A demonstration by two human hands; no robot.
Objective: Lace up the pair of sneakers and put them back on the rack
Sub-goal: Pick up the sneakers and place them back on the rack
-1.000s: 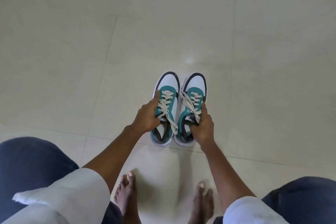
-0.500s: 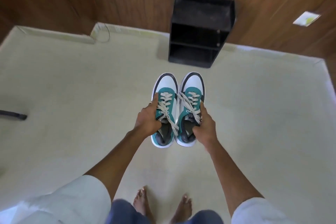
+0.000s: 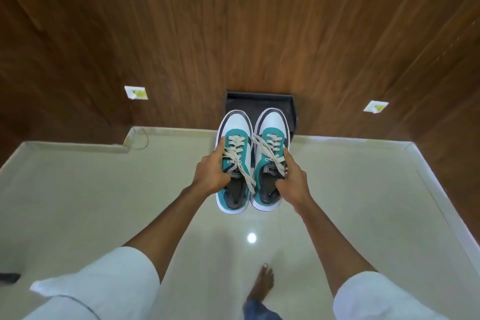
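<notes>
Two teal and white sneakers with cream laces are held side by side in the air, toes pointing away from me. My left hand (image 3: 211, 173) grips the outer side of the left sneaker (image 3: 233, 132). My right hand (image 3: 293, 179) grips the outer side of the right sneaker (image 3: 272, 125). Loose lace ends cross between the two shoes. The black rack (image 3: 259, 100) stands against the wooden wall straight ahead, mostly hidden behind the sneakers' toes.
A dark wood-panelled wall (image 3: 233, 21) rises ahead and on both sides, with two white wall sockets (image 3: 136, 92) (image 3: 375, 106). The pale tiled floor (image 3: 104, 189) lies below. One of my bare feet (image 3: 261, 286) steps forward. A dark object (image 3: 9, 277) lies at the far left.
I have stood up and walked toward the rack with both sneakers held in front of me. The rack has come closer, and the shoes cover its lower shelves.
</notes>
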